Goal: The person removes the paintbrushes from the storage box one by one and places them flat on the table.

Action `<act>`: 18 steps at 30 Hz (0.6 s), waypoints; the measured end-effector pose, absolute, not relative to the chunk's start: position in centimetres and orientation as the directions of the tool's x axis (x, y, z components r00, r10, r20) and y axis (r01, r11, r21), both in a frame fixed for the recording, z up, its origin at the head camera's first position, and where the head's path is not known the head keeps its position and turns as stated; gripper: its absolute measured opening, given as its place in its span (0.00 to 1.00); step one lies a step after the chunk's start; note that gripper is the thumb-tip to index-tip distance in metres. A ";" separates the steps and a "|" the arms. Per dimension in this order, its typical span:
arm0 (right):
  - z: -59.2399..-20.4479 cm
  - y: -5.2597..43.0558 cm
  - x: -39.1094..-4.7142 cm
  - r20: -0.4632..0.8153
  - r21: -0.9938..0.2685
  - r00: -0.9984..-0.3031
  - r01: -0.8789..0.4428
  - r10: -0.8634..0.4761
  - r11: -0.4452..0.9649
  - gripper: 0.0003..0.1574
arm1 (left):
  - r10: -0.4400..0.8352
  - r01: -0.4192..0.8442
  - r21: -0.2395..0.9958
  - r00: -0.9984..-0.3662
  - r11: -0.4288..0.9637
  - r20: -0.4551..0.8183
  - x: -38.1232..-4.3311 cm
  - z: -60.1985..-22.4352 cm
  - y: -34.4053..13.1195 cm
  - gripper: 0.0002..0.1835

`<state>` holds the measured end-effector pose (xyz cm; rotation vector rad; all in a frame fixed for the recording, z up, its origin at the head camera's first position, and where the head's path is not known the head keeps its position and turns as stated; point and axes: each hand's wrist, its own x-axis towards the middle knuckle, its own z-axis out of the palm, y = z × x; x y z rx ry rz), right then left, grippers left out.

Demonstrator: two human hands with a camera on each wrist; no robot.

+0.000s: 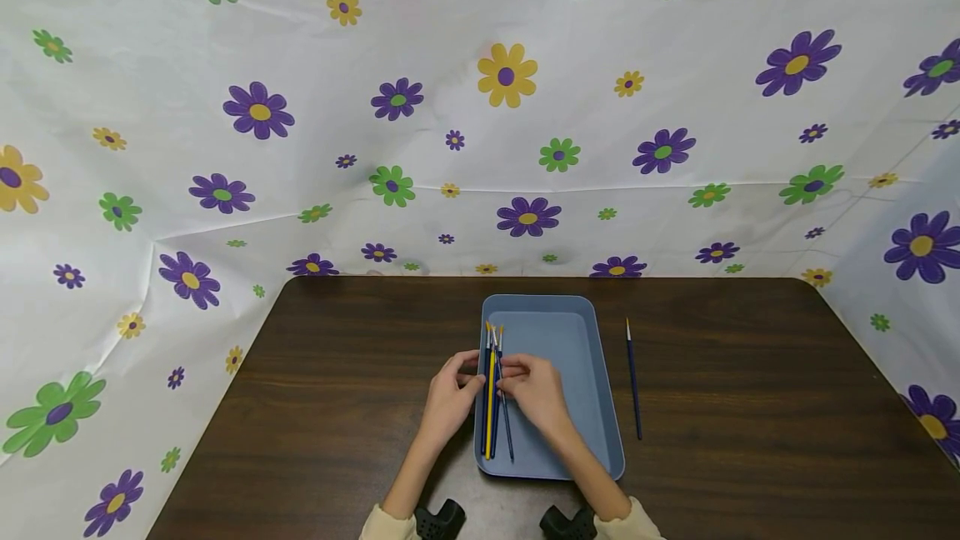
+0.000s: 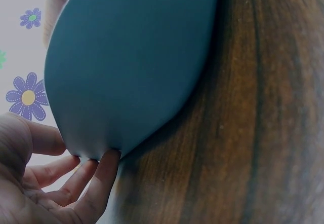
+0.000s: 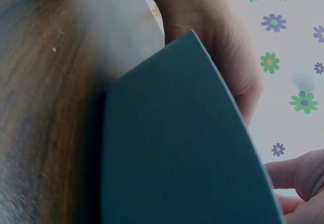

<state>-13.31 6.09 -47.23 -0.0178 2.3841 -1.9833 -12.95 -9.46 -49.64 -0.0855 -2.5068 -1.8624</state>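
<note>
We've got the left hand [image 2: 55, 186] down in the lower left corner, fingertips right at the edge of the blue-green tray [image 2: 131, 67], whose broad side fills our centre. Up top we catch a slice of the other hand [image 2: 53, 3] behind that edge, white flowered cloth [image 2: 17, 46] beyond, and brown wood-grained table [image 2: 268, 107] all down our right!
</note>
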 end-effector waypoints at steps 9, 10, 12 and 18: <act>-46.7 7.4 -13.8 -0.051 -0.987 -0.999 0.053 0.018 0.152 0.18 | 0.035 0.056 0.956 -0.998 0.288 0.048 -12.9 -49.7 -9.5 0.20; -46.7 7.6 -13.9 -0.055 -0.987 -0.998 0.058 0.024 0.148 0.17 | 0.033 0.057 0.955 -0.998 0.290 0.049 -12.9 -49.7 -9.4 0.20; -46.5 7.9 -14.1 -0.068 -0.990 -0.997 0.072 0.036 0.125 0.18 | 0.032 0.059 0.954 -0.998 0.295 0.052 -12.9 -49.7 -9.4 0.20; -45.9 9.0 -14.3 -0.090 -0.991 -0.994 0.096 0.068 0.094 0.17 | 0.029 0.061 0.953 -0.998 0.297 0.054 -12.9 -49.7 -9.5 0.19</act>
